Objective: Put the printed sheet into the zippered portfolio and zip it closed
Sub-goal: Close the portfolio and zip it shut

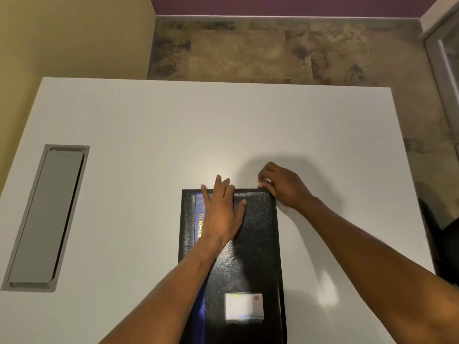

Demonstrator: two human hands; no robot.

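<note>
Pinched between thumb and fingertips of the right hand (280, 187) is a small gold zipper pull (260, 182), at the far right corner of the portfolio (250, 244). That hand is closed around the pull and rests against the corner. The left hand (222, 209) lies open and flat on the cover near its far edge, fingers spread, gripping nothing.

The portfolio is closed, so whatever is inside cannot be seen; no sheet shows anywhere. It is black and grainy, with a blue band (199, 219) down its left side bearing gold lettering partly hidden by the left wrist. A pale card (244, 307) sits in a clear window near the close end of the cover. Its long axis runs straight away from the person, with the near end cut off by the bottom of the frame.

It lies flat on a white table (149, 135), right of centre. A grey cable hatch (47, 217) is set into the table well to the left. Beyond are a mottled brown floor (260, 50), a yellow wall (74, 33) at left and a purple wall (285, 4) at the far end.
</note>
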